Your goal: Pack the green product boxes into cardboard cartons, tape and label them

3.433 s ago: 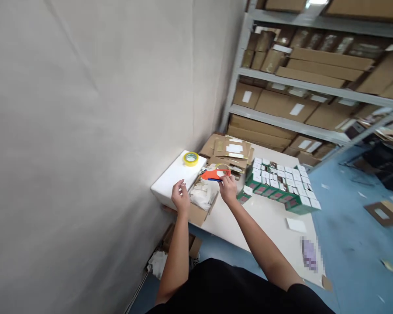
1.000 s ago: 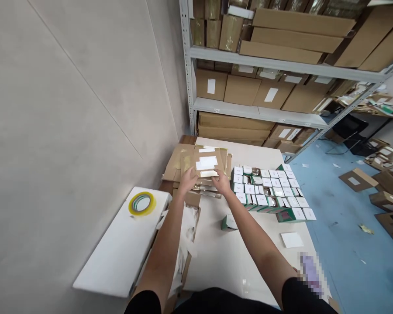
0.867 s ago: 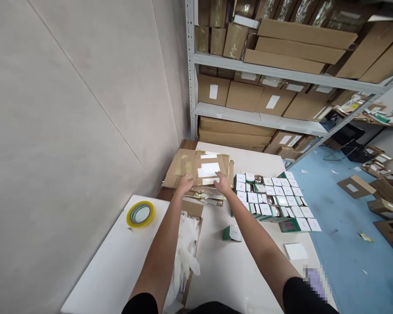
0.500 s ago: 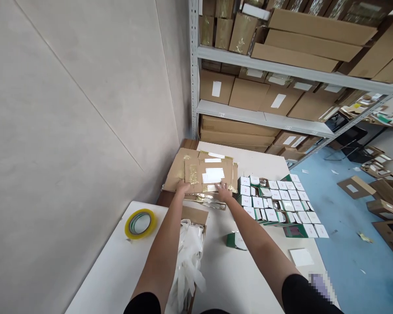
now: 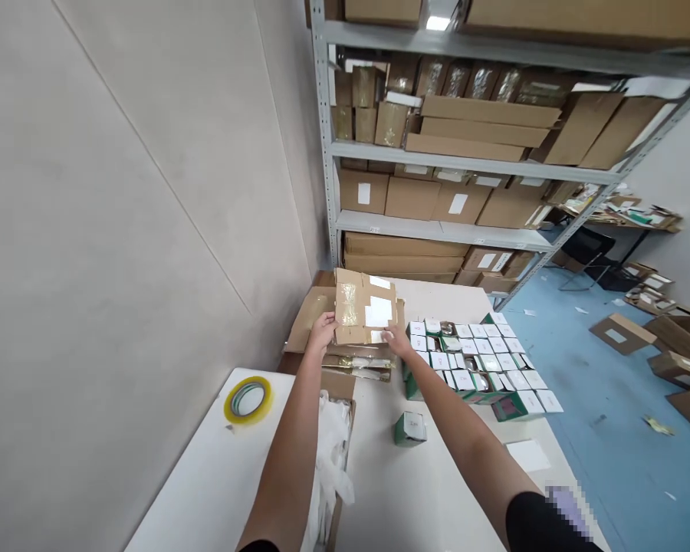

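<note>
Wall [image 5: 149, 268], pale grey, smooth, with thin straight seams. Slab [image 5: 198, 468], white, matt, straight-edged, beside the wall. Tape roll [image 5: 267, 400], ring-shaped, glossy yellow, greenish core, flat on the slab; lettering illegible. Stack of flattened cartons [image 5: 304, 333], brown corrugated board, uneven edges, shiny taped seams. Left hand [image 5: 323, 331], bare, thumb and fingers closed on the left edge of a cardboard piece [image 5: 359, 310]. Open carton [image 5: 338, 385], nearer, heaped with limp white strips [image 5: 330, 464]. Cardboard piece, creased, roughly rectangular, held tilted above the stack between both hands; crinkled clear tape at left, white paper labels at right, print unreadable. Right hand [image 5: 399, 340], bare, gripping the lower right corner. Small box [image 5: 410, 429], green sides, white top, alone on the white table [image 5: 391, 494]; mark on top illegible. Boxes in close rows [image 5: 477, 360], likewise green and white, some flaps open; faint reddish print, unreadable. Metal shelving [image 5: 471, 162], grey, perforated uprights, loaded with brown cartons [image 5: 411, 197]; beam tags too small to read. Card [image 5: 527, 455], white, flat, rectangular. Floor carton [image 5: 622, 334], brown, pale label, on blue flooring [image 5: 598, 460].
</note>
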`<state>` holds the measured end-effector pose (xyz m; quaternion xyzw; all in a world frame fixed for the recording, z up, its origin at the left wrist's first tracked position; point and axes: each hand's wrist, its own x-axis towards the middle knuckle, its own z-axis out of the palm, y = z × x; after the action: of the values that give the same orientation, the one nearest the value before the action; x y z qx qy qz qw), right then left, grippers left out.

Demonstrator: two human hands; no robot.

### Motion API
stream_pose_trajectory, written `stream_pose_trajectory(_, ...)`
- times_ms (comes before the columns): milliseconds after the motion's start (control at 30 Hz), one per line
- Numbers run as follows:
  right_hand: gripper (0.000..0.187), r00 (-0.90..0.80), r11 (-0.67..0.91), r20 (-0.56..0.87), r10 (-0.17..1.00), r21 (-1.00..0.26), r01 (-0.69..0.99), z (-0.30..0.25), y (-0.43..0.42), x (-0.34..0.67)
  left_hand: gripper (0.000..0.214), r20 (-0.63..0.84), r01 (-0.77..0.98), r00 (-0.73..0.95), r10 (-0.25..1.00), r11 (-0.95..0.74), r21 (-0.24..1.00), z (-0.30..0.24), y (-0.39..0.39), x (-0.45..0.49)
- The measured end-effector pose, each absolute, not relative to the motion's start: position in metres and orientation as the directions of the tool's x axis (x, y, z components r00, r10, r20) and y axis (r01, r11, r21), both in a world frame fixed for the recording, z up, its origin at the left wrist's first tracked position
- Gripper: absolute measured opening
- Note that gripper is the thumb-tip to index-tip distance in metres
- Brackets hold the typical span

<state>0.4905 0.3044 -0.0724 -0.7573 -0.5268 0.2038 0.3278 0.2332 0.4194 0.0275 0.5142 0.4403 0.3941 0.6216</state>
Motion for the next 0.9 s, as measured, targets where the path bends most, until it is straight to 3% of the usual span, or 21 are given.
stream_pose_trajectory(200, 0.065, 0.697, -0.189, 0.130, 0.706, -0.913, 0.362, -0.028, 0.245, 0.537, 0.059, -0.038, -0.114, 0.389, 0.921, 0.089, 0.989, 0.075, 0.364, 0.231)
stream_pose_trajectory(333, 0.070, 0.785, -0.077, 0.143, 0.602, -0.969, 0.235, -0.001, 0.177, 0.570, 0.062, 0.003, -0.105, 0.468, 0.884, 0.052, 0.993, 0.086, 0.311, 0.239)
stream_pose_trajectory(467, 0.074, 0.798, 0.047, 0.124, 0.590, -0.992, 0.119, 0.000, 0.084, 0.593, 0.073, 0.021, -0.054, 0.509, 0.861, 0.008, 0.999, 0.079, 0.246, 0.257)
stream_pose_trajectory(567, 0.070, 0.802, 0.044, 0.036, 0.596, -0.999, 0.012, -0.011, 0.010, 0.602, 0.081, -0.023, 0.038, 0.509, 0.860, 0.004, 0.999, 0.063, 0.189, 0.270)
stream_pose_trajectory(700, 0.063, 0.810, 0.030, -0.008, 0.586, -0.999, -0.031, -0.035, -0.073, 0.605, 0.073, -0.063, 0.146, 0.505, 0.861, -0.013, 0.989, 0.027, 0.111, 0.278)
stream_pose_trajectory(900, 0.056, 0.761, -0.028, -0.049, 0.647, -0.999, -0.040, -0.084, -0.151, 0.581, 0.054, -0.161, 0.262, 0.337, 0.928, 0.072, 0.962, -0.040, 0.021, 0.263)
